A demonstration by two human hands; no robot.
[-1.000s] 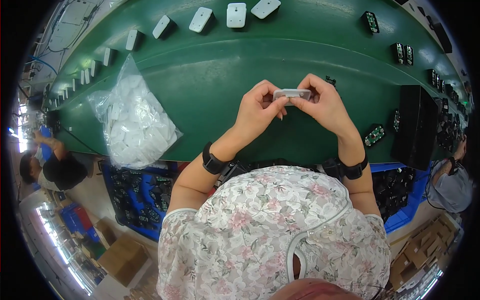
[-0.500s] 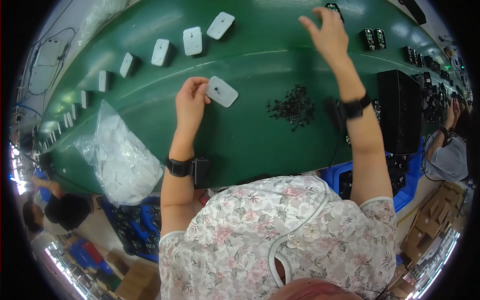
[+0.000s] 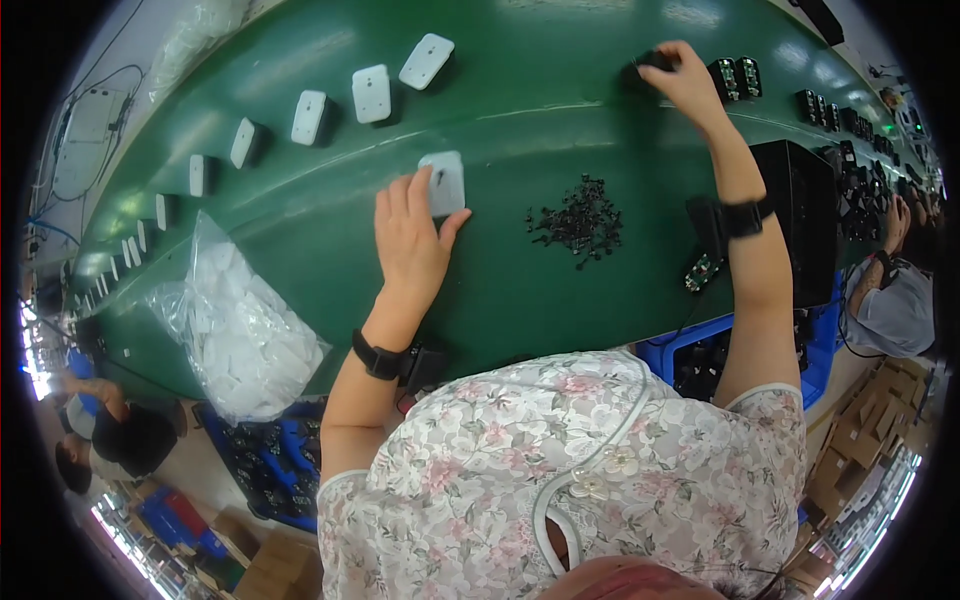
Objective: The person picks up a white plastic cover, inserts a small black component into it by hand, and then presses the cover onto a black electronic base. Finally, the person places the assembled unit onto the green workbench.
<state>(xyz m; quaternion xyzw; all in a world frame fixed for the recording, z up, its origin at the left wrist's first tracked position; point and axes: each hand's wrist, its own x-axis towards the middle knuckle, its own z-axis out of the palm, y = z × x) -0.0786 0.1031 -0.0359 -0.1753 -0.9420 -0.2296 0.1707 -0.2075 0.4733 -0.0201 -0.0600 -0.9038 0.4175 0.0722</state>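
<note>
Person at a green desk [image 3: 510, 290], both hands at work and standing well apart. The left hand [image 3: 410, 232] is reaching forward with its fingers straight and its thumb spreading wide, its fingertips touching a white plate [image 3: 449, 185] between forefinger and thumb; whether the plate is lying flat or tilting slightly, an onlooker cannot tell. The right hand [image 3: 690, 85], farther out, is closing its thumb and fingers on a black case [image 3: 652, 64], whose details are blurring. Between the hands, slightly nearer the body, a heap of small black parts [image 3: 580, 222] is lying loose. Beyond the left hand, white-topped boxes [image 3: 371, 94] are forming a row that is curving away to its left. Left of the left forearm, a clear bag [image 3: 250, 340] is holding white pieces. Just right of the right hand, two cases with green circuit boards [image 3: 727, 80] are standing side by side. Nearer the body than that hand, a loose circuit board [image 3: 702, 272] is lying beside the forearm, and a large black box [image 3: 808, 225] is standing to the forearm's right.
</note>
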